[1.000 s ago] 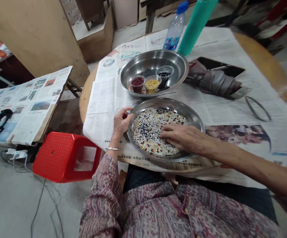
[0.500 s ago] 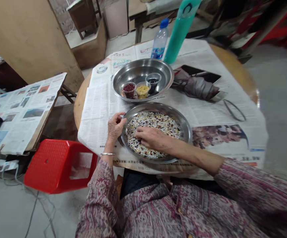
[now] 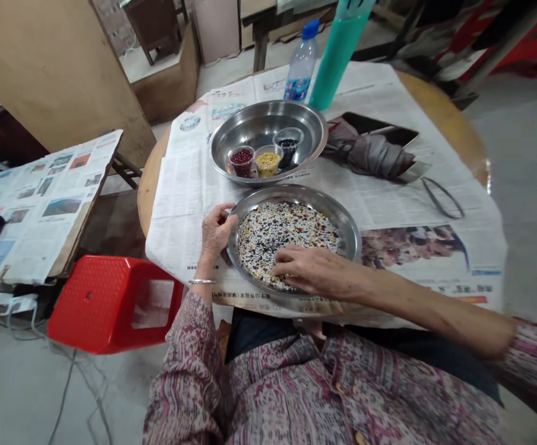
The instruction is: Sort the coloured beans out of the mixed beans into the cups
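A shallow steel dish holds a spread of mixed white, dark red, yellow and black grains. At its left rim is my left hand, closed with thumb and fingers on the edge. My right hand is over the near part of the grains, its fingers curled down and pressed together; what they hold, if anything, is hidden. Behind the dish, a deeper steel basin holds a cup of red beans, a cup of yellow grains and a cup of black beans.
Newspaper covers the round table. A plastic bottle and a teal bottle stand behind the basin. A folded grey umbrella lies at the right. To the left are a red stool and another newspaper-covered table.
My right hand has moved to the right and nearer to me across the grains. A darker patch shows where its fingers were. My left hand stays at the rim.
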Available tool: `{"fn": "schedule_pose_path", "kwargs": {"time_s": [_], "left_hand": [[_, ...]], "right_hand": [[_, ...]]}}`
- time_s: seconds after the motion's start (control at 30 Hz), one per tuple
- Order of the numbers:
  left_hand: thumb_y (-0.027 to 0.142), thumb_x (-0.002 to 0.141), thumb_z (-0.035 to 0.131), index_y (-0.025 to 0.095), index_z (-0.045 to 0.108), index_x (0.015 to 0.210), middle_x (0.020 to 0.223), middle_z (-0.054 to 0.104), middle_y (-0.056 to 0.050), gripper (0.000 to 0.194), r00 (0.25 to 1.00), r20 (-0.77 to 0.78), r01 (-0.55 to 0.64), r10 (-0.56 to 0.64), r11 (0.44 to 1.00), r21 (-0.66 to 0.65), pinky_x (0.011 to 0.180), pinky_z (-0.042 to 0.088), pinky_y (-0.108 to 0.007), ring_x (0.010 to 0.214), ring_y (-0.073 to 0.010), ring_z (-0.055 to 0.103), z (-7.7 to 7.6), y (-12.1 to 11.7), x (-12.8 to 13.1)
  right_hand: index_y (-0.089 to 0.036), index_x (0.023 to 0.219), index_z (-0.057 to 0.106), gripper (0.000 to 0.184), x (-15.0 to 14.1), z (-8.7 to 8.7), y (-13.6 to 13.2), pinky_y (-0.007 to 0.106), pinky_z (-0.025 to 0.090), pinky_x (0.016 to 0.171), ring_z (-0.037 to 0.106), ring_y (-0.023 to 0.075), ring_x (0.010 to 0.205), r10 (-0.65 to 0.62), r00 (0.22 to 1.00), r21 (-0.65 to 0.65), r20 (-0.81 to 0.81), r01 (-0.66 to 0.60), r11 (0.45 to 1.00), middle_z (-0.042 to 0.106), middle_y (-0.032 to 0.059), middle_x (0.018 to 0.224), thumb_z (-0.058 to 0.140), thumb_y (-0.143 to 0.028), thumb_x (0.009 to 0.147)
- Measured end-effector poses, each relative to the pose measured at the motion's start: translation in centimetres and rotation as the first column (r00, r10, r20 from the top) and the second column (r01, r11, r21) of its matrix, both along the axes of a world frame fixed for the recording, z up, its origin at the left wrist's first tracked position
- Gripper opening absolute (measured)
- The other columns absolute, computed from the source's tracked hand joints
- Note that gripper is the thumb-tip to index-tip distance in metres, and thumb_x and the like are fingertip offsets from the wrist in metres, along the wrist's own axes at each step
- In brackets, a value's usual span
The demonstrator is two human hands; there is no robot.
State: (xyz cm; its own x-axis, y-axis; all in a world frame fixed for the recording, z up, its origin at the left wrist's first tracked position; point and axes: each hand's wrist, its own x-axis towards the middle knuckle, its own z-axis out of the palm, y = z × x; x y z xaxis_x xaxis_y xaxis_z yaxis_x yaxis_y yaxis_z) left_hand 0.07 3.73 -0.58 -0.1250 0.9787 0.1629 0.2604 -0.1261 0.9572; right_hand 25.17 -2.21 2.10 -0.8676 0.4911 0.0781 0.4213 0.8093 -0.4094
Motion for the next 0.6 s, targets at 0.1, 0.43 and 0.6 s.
{"fn": "schedule_pose_path", "kwargs": {"time_s": [0.1, 0.43, 0.6], "left_hand": [[0.010, 0.079, 0.068, 0.019, 0.073, 0.098, 0.062, 0.049, 0.009, 0.022, 1.000, 0.000, 0.001, -0.001, 1.000, -0.005, 0.061, 0.037, -0.023, 0.058, -0.0085, 0.043, 0.1, -0.1, 0.0], [0.013, 0.078, 0.069, 0.019, 0.073, 0.099, 0.063, 0.049, 0.008, 0.022, 1.000, -0.026, -0.002, 0.002, 1.000, -0.007, 0.060, 0.039, -0.022, 0.059, -0.0087, 0.043, 0.1, -0.1, 0.0], [0.013, 0.078, 0.069, 0.019, 0.073, 0.099, 0.063, 0.049, 0.008, 0.022, 1.000, -0.001, 0.010, -0.010, 1.000, 0.017, 0.061, 0.038, -0.023, 0.058, -0.0086, 0.044, -0.2, 0.0, -0.1]], "right_hand": [[-0.026, 0.092, 0.072, 0.025, -0.3, -0.6, 1.5, 0.035, 0.048, 0.074, 0.061, 0.0239, 0.094, -0.110, 0.994, 0.073, 0.004, 0.110, 0.991, 0.069, 0.0076, 0.098, 0.051, -0.012, 0.091], [-0.022, 0.114, 0.069, 0.032, 1.2, -1.7, 4.0, 0.040, 0.053, 0.080, 0.063, 0.0286, 0.098, -0.524, 0.852, 0.145, -0.024, 0.521, 0.841, 0.068, 0.0120, 0.107, 0.057, -0.041, 0.092], [-0.023, 0.097, 0.071, 0.022, -1.4, -1.5, 2.4, 0.033, 0.051, 0.085, 0.066, 0.0202, 0.091, -0.335, 0.933, -0.121, -0.133, 0.320, 0.940, 0.073, 0.0049, 0.096, 0.051, -0.015, 0.088]]}}
